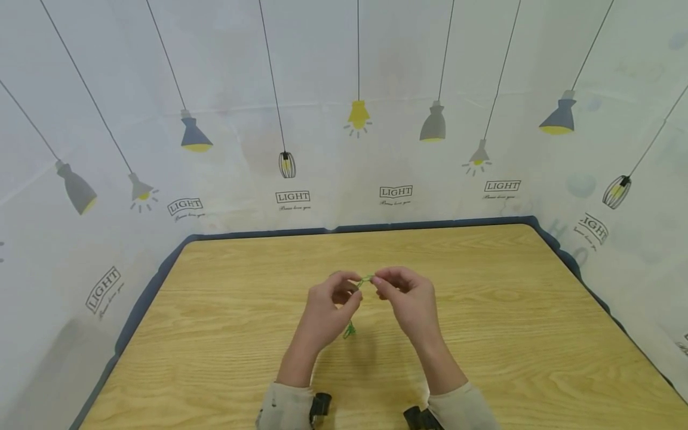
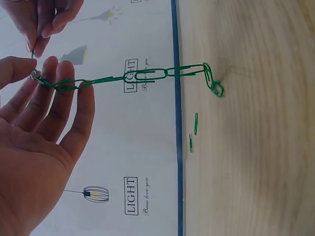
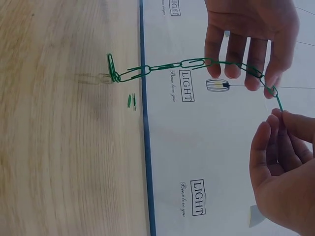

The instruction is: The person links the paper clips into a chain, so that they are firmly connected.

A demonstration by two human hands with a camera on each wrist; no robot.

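Note:
A chain of green paper clips (image 2: 145, 74) hangs from my hands, its lower end bunched close to the wooden table. My left hand (image 1: 329, 309) pinches the chain near its top between thumb and index finger, while the other fingers spread beside the links. To its right, my right hand (image 1: 412, 304) pinches the topmost paper clip (image 3: 279, 103) by its end. Both hands are raised above the table, fingertips a short gap apart. Two loose green paper clips, one a little nearer (image 2: 196, 124) and one beside it (image 2: 191, 143), lie on the tabletop.
The wooden table (image 1: 226, 334) spreads out around the hands, with a dark blue edge (image 1: 365, 227) at the back. Behind and at both sides stands a pale wall covering (image 1: 333, 71) printed with hanging lamps. A dark wrist camera (image 1: 321, 404) sits by the left sleeve.

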